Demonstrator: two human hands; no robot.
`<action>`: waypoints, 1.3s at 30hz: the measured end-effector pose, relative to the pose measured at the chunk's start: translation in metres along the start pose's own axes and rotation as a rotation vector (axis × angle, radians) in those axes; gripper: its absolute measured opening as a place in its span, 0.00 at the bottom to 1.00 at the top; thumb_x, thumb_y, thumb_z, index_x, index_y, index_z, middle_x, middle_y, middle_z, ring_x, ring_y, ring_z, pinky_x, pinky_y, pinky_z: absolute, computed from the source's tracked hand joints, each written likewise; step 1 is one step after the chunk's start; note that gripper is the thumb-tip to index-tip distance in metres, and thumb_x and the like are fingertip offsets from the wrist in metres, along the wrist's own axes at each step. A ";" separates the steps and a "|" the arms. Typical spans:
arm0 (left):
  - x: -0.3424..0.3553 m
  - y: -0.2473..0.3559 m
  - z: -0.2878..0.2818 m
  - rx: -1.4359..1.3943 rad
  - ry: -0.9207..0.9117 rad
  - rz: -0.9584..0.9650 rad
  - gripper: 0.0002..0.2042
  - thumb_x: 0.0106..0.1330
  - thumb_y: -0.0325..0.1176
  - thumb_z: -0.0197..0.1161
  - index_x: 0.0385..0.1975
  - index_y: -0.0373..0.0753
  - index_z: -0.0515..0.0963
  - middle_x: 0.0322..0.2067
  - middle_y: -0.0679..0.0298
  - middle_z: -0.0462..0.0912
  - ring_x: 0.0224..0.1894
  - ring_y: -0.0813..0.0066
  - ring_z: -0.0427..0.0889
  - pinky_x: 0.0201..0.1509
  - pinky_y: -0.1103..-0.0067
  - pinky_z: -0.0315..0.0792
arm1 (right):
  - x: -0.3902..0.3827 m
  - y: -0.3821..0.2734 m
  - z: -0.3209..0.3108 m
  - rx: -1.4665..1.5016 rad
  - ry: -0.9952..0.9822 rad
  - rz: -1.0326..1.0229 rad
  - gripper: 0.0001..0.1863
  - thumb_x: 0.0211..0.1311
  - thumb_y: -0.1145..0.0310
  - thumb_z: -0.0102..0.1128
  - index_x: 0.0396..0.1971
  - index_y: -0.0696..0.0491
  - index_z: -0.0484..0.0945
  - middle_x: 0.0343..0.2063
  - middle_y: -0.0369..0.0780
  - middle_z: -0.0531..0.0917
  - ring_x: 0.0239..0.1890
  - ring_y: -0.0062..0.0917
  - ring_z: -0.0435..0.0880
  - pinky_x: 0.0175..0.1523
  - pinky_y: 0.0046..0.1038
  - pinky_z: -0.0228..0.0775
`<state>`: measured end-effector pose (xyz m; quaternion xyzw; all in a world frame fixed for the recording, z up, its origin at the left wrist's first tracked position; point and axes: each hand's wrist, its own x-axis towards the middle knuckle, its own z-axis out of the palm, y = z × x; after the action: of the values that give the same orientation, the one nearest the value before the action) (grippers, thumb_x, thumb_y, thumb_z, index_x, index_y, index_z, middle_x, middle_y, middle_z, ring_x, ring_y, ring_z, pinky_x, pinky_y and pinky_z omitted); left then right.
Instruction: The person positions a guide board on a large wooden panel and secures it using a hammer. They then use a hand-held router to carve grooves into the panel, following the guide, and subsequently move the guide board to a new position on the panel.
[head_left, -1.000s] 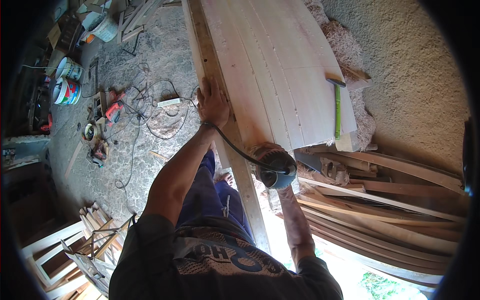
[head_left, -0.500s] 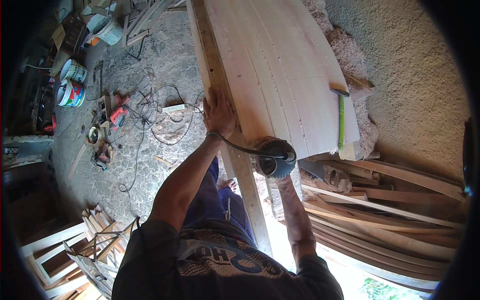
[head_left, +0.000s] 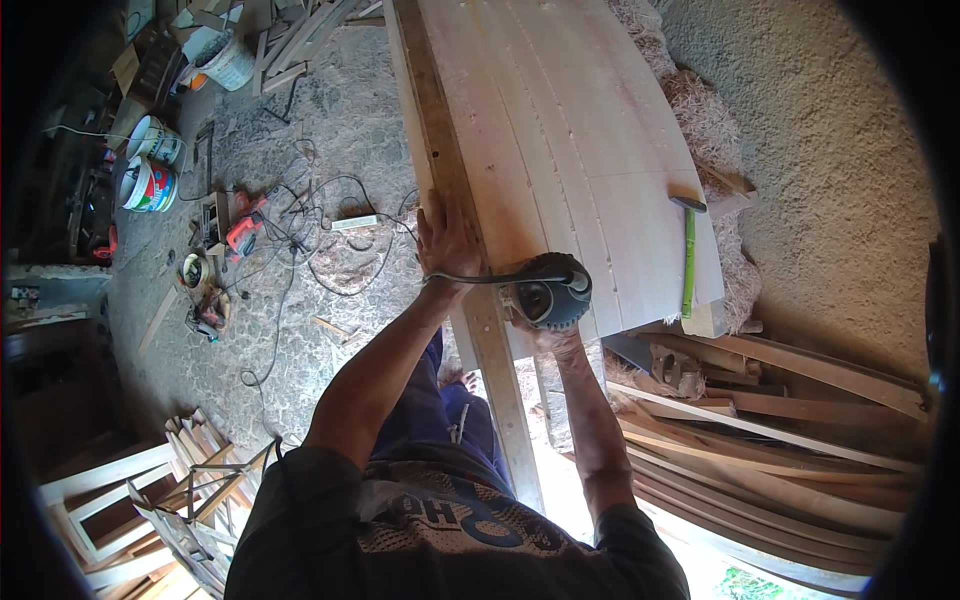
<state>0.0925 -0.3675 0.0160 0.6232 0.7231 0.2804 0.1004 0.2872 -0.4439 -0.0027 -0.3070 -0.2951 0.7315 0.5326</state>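
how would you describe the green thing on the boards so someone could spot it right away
Start at the big pale wooden panel of joined boards that fills the upper middle of the view. Follow it to its right edge, near the corner closest to the person, beside the heap of wood shavings. There lies a thin, straight, bright green stick-shaped tool, the only green thing on the bare wood.

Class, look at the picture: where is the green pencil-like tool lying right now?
The green tool lies on the pale wooden panel near its right edge, right of the round power sander.
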 end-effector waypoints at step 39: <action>0.077 -0.030 0.003 -0.155 0.015 0.167 0.24 0.74 0.34 0.51 0.67 0.32 0.63 0.62 0.35 0.68 0.69 0.37 0.62 0.76 0.47 0.46 | 0.156 -0.071 0.091 -0.941 -0.022 -0.310 0.38 0.38 0.75 0.75 0.56 0.55 0.73 0.50 0.38 0.82 0.51 0.24 0.82 0.58 0.26 0.73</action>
<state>0.0530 -0.2945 0.0128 0.6695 0.6454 0.3477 0.1193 0.2215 -0.2850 0.0880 -0.4589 -0.6412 0.4342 0.4356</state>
